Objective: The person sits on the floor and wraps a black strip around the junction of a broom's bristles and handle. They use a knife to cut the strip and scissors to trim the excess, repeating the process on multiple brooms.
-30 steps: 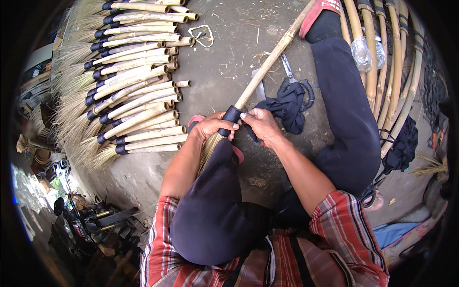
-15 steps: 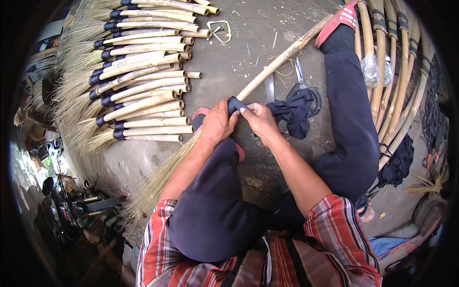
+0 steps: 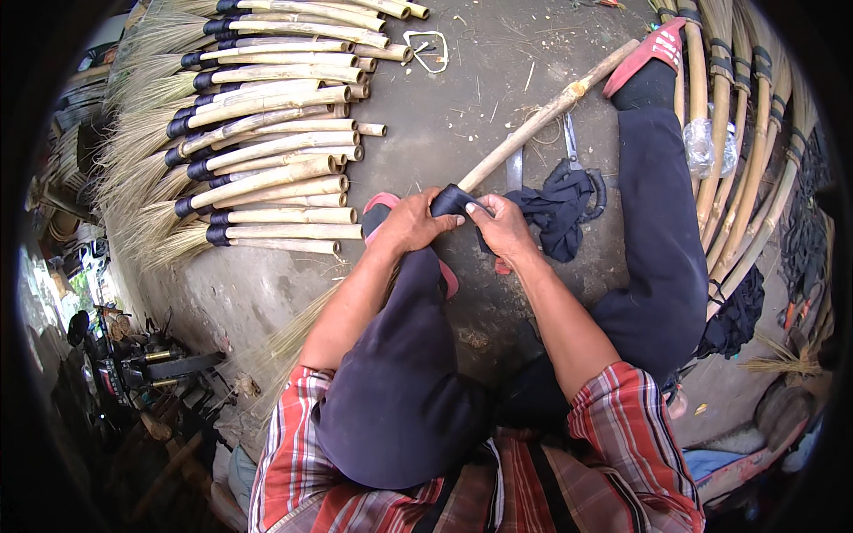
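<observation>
A broom with a pale bamboo handle [image 3: 524, 133] slants across my lap, its straw bristles [image 3: 306, 324] passing behind my left forearm. A dark cloth strip [image 3: 450, 201] is wound around the lower handle. My left hand [image 3: 413, 222] is closed around the broom at this wrapping, thumb pressed to it. Just right of it, my right hand [image 3: 506, 231] pinches the strip's loose end between thumb and fingers. Beyond my right hand lies a heap of dark cloth strips [image 3: 551, 218], with scissors [image 3: 570, 142] and a knife blade [image 3: 514, 171] poking out.
Several bound brooms [image 3: 284, 142] lie in a row at the left. More long-handled brooms [image 3: 746, 160] lean along the right, beside my outstretched leg [image 3: 662, 204]. The handle's far end meets my red shoe [image 3: 653, 58]. A pale strap loop [image 3: 428, 51] lies on the floor.
The strip's wrapping looks broader on the handle. My right hand has shifted slightly right, keeping its pinch on the strip. The whole view has moved a little.
</observation>
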`<action>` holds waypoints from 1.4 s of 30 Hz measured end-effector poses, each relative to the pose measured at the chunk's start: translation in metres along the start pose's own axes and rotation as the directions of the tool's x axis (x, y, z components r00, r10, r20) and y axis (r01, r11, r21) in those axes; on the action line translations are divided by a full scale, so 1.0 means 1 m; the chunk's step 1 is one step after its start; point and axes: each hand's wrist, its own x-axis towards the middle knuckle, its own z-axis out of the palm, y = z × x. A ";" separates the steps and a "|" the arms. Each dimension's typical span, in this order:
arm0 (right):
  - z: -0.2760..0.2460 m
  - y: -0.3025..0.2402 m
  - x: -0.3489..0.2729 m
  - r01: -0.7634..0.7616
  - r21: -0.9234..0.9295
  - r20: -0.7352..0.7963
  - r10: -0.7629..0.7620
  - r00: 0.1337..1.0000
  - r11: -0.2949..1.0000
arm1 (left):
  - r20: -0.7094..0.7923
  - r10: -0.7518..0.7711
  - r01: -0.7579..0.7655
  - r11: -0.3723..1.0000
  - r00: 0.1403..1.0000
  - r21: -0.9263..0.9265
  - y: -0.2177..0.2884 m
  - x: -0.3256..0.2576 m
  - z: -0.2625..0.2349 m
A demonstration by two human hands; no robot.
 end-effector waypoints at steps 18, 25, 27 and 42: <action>-0.060 -0.104 -0.067 0.352 -0.286 -0.278 -0.429 0.859 0.891 | -0.301 0.011 -0.015 1.000 0.953 -0.014 0.009 -0.004 0.011; -0.215 -0.138 -0.232 0.304 -0.143 -0.536 -0.332 0.776 0.942 | -0.360 0.066 -0.024 0.992 0.931 0.121 0.004 0.002 0.013; -0.257 -0.102 -0.279 0.094 -0.084 -0.582 -0.125 0.803 0.992 | -0.354 0.054 -0.030 0.997 0.934 0.074 0.001 0.006 0.014; -0.290 0.217 -0.327 -0.586 -0.462 -0.857 -0.165 0.489 0.666 | -0.337 0.108 -0.083 0.993 0.935 0.085 -0.021 0.023 0.018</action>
